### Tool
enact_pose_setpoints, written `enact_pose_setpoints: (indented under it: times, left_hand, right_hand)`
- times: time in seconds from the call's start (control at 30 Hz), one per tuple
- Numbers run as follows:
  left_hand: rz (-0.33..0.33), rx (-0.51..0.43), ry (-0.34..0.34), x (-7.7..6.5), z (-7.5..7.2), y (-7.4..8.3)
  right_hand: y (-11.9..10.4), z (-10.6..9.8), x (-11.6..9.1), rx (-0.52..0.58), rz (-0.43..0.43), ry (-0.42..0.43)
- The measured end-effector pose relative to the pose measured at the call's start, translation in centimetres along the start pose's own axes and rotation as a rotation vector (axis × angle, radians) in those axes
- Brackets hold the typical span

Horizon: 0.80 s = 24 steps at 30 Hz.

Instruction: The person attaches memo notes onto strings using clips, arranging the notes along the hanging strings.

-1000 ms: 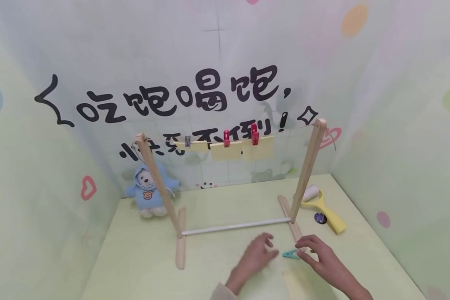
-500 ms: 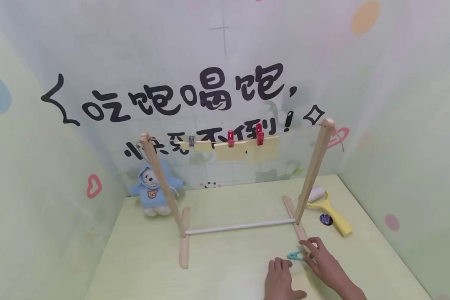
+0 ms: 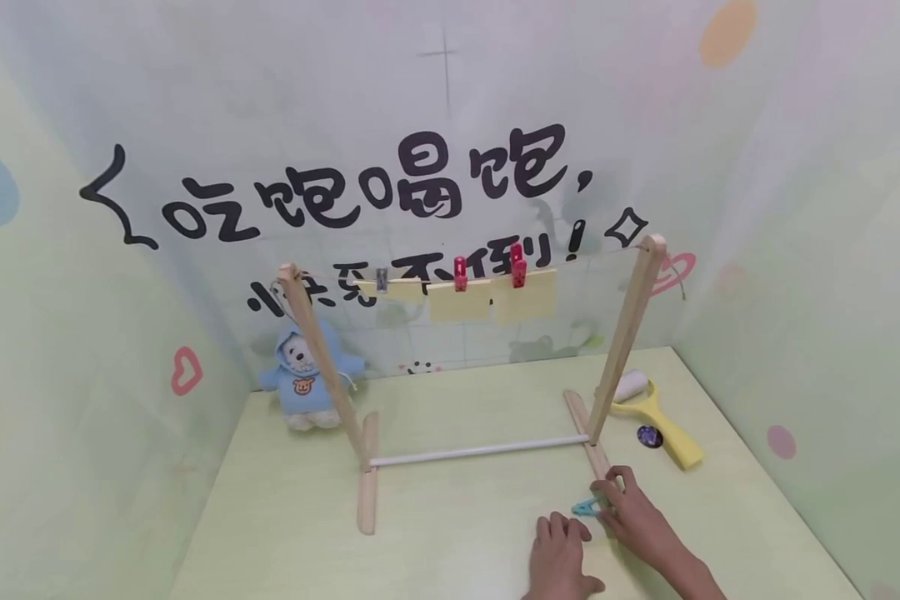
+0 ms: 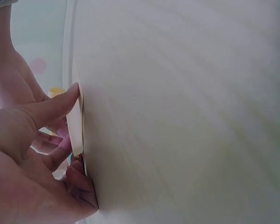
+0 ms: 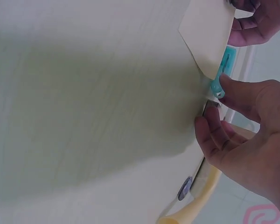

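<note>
My left hand (image 3: 558, 557) rests low on the table at a pale yellow sticky note, mostly hidden under it in the head view. In the left wrist view, its thumb and fingers grip the edges of the note (image 4: 75, 126). The right hand (image 3: 640, 521) is just to the right, fingers curled at a teal clothespin (image 3: 585, 507) lying beside the rack's right foot. In the right wrist view, the thumb touches the end of the clothespin (image 5: 224, 70), with the index finger close below. The sticky note (image 5: 207, 37) has a raised edge there.
A wooden rack (image 3: 622, 342) with a white crossbar (image 3: 480, 450) holds a string of notes (image 3: 459, 302) under grey and red clips (image 3: 518, 271). Behind its left post sits a blue-hooded plush toy (image 3: 303, 387). A yellow-handled roller (image 3: 667, 429) and a purple disc (image 3: 650, 436) lie right.
My left hand has moved right and down onto the sticky note, then stayed there. The right hand has closed in slightly on the clothespin. The head view has shifted a little.
</note>
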State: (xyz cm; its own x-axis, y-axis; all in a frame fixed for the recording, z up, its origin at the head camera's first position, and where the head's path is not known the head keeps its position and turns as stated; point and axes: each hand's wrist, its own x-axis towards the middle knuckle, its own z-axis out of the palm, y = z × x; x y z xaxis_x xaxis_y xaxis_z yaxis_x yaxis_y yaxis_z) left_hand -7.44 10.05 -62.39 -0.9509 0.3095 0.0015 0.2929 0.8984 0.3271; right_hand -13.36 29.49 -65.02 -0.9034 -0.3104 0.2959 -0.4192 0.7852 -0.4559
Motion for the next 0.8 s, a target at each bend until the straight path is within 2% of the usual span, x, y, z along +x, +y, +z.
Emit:
enact_pose_setpoints:
  times: [0.13, 0.3, 0.63, 0.8]
  left_hand:
    - [0.006, 0.015, -0.017, 0.0, -0.4, -0.1]
    - [0.011, 0.054, -0.008, -0.1, -0.4, -0.2]
    - [0.028, 0.106, -0.022, 0.0, -0.6, -0.2]
    - [0.052, 0.137, -0.024, 0.0, -0.6, -0.5]
  right_hand:
    - [-2.0, -1.3, 0.2, -0.019, 0.038, -0.021]
    - [-3.9, -2.4, 0.3, 0.011, 0.148, -0.066]
    - [-3.5, -2.2, 0.1, 0.052, 0.179, -0.067]
    - [-3.4, -1.9, -0.4, 0.069, 0.158, -0.023]
